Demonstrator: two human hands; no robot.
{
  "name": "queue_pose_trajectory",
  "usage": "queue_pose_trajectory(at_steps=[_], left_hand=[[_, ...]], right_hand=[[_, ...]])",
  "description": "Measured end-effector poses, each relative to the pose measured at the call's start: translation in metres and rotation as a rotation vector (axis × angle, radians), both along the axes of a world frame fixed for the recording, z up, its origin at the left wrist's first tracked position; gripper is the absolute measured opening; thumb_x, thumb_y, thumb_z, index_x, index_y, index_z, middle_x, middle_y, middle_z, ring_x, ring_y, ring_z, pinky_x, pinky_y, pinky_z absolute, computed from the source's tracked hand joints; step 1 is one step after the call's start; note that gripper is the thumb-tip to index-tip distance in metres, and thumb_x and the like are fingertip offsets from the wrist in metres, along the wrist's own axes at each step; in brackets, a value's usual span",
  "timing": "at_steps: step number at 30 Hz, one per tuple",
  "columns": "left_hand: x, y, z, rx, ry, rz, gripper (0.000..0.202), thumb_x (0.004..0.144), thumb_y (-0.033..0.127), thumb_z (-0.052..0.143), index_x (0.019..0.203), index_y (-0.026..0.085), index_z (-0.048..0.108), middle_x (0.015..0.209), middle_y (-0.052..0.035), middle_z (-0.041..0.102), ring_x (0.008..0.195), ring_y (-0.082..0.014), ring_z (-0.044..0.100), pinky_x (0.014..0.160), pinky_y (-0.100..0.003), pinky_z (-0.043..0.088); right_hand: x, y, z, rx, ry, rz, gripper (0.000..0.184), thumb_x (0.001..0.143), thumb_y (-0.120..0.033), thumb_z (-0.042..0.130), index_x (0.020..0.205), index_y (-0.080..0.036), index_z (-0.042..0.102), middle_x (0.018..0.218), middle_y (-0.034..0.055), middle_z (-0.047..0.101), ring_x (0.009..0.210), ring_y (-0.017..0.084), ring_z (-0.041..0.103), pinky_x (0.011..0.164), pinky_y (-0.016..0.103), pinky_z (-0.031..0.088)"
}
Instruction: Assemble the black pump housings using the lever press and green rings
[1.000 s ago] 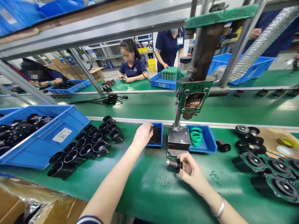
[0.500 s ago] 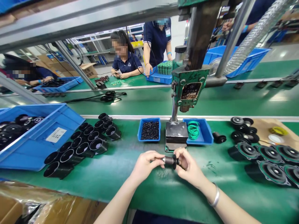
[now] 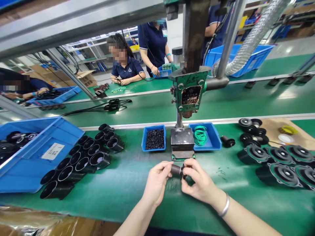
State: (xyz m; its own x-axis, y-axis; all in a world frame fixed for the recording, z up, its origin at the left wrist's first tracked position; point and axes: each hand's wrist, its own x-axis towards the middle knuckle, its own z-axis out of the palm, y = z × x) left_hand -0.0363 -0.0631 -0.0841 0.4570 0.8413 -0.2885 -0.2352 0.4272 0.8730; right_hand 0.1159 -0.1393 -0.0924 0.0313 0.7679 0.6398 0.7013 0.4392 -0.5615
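Between my two hands is a motor rotor (image 3: 175, 169), a dark brown cylinder with a black disc at its right end, held level above the green bench. My left hand (image 3: 157, 182) pinches its left end with thumb and fingers. At the other end, the fingers of my right hand (image 3: 199, 180) are closed round the black disc and hide most of it. Just beyond the hands stands the steel block (image 3: 182, 137) of a green hand press (image 3: 190, 91). A small blue tray of black rings (image 3: 155, 139) lies left of the block, and a tray of green rings (image 3: 200, 136) lies right.
Several black cup-shaped housings (image 3: 81, 164) stand at left beside a big blue bin (image 3: 31, 170). Another rotor (image 3: 228, 141) lies right of the press. Farther right are assembled housings (image 3: 278, 157) with green rings. Co-workers (image 3: 128, 67) sit and stand across the bench.
The view has shifted slightly. My right fingers have moved over the disc and now cover more of it. My left hand has turned more upright while still pinching the rotor's left end.
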Motion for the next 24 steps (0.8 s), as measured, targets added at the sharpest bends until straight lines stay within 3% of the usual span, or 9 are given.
queue_pose_trajectory(at_steps=[3, 5, 9, 15, 17, 19, 20, 22, 24], left_hand=[[0.002, -0.004, 0.006, -0.022, -0.031, -0.006, 0.026, 0.073, 0.034, 0.079, 0.090, 0.015, 0.077, 0.099, -0.0057, 0.064, 0.066, -0.0054, 0.052, 0.068, -0.022, 0.047], [0.002, -0.005, 0.010, -0.004, -0.062, -0.023, 0.033, 0.076, 0.032, 0.076, 0.106, 0.018, 0.073, 0.098, -0.0061, 0.066, 0.067, -0.0071, 0.056, 0.074, -0.025, 0.049], [-0.001, -0.004, 0.014, 0.128, -0.121, -0.109, 0.058, 0.083, 0.031, 0.069, 0.137, 0.025, 0.049, 0.099, -0.0058, 0.067, 0.077, -0.0137, 0.064, 0.082, -0.031, 0.050], [-0.005, -0.011, 0.010, 0.240, -0.079, -0.185, 0.044, 0.088, 0.027, 0.059, 0.129, 0.020, 0.045, 0.094, -0.0057, 0.063, 0.075, -0.0154, 0.067, 0.077, -0.030, 0.051], [-0.011, -0.004, 0.007, 0.338, -0.023, -0.261, 0.046, 0.086, 0.022, 0.057, 0.129, 0.020, 0.043, 0.099, -0.0081, 0.063, 0.081, -0.0178, 0.069, 0.078, -0.032, 0.052], [-0.024, 0.023, 0.010, 0.578, 0.137, -0.249, 0.051, 0.083, 0.017, 0.056, 0.131, 0.021, 0.042, 0.113, -0.0118, 0.061, 0.098, -0.0217, 0.067, 0.089, -0.037, 0.051], [-0.034, 0.043, 0.014, 0.740, 0.279, -0.169, 0.052, 0.082, 0.016, 0.055, 0.132, 0.021, 0.043, 0.121, -0.0129, 0.059, 0.109, -0.0235, 0.063, 0.097, -0.040, 0.048], [-0.059, 0.092, 0.026, 1.049, 0.667, 0.105, 0.051, 0.081, 0.019, 0.057, 0.130, 0.019, 0.046, 0.133, -0.0144, 0.052, 0.129, -0.0279, 0.048, 0.111, -0.048, 0.035], [-0.084, 0.143, 0.043, 1.108, 1.073, 0.300, 0.052, 0.081, 0.026, 0.060, 0.131, 0.017, 0.048, 0.145, -0.0177, 0.041, 0.141, -0.0346, 0.031, 0.115, -0.056, 0.023]], right_hand=[[-0.003, 0.000, -0.001, -0.050, 0.168, -0.016, 0.032, 0.070, -0.006, 0.052, 0.097, -0.022, 0.045, 0.096, 0.0049, 0.046, 0.092, 0.014, 0.051, 0.081, 0.025, 0.049], [-0.004, 0.002, -0.002, -0.128, 0.375, -0.003, 0.028, 0.072, -0.007, 0.051, 0.094, -0.021, 0.042, 0.095, 0.0042, 0.044, 0.091, 0.012, 0.051, 0.080, 0.022, 0.049], [-0.003, 0.005, -0.005, -0.190, 0.584, 0.052, 0.029, 0.072, -0.005, 0.050, 0.093, -0.021, 0.039, 0.094, 0.0031, 0.041, 0.086, 0.009, 0.049, 0.078, 0.018, 0.048], [-0.001, 0.001, -0.013, -0.213, 0.538, 0.074, 0.027, 0.075, -0.008, 0.051, 0.095, -0.022, 0.040, 0.099, 0.0040, 0.044, 0.095, 0.009, 0.052, 0.083, 0.014, 0.047], [0.001, 0.000, -0.015, -0.218, 0.532, 0.064, 0.024, 0.078, -0.011, 0.053, 0.096, -0.022, 0.041, 0.102, 0.0043, 0.046, 0.097, 0.007, 0.054, 0.084, 0.010, 0.047], [0.004, 0.001, -0.016, -0.200, 0.512, 0.051, 0.021, 0.081, -0.016, 0.055, 0.097, -0.022, 0.042, 0.103, 0.0045, 0.048, 0.096, 0.006, 0.056, 0.081, 0.006, 0.046], [0.006, 0.002, -0.016, -0.190, 0.492, 0.048, 0.020, 0.082, -0.019, 0.056, 0.097, -0.022, 0.043, 0.103, 0.0046, 0.049, 0.095, 0.005, 0.057, 0.080, 0.004, 0.045], [0.010, 0.004, -0.017, -0.161, 0.444, 0.054, 0.018, 0.083, -0.022, 0.056, 0.097, -0.021, 0.045, 0.103, 0.0046, 0.052, 0.092, 0.003, 0.059, 0.077, 0.002, 0.045], [0.013, 0.006, -0.020, -0.150, 0.394, 0.069, 0.017, 0.084, -0.023, 0.056, 0.097, -0.021, 0.046, 0.101, 0.0045, 0.053, 0.090, 0.002, 0.060, 0.076, 0.000, 0.044]])
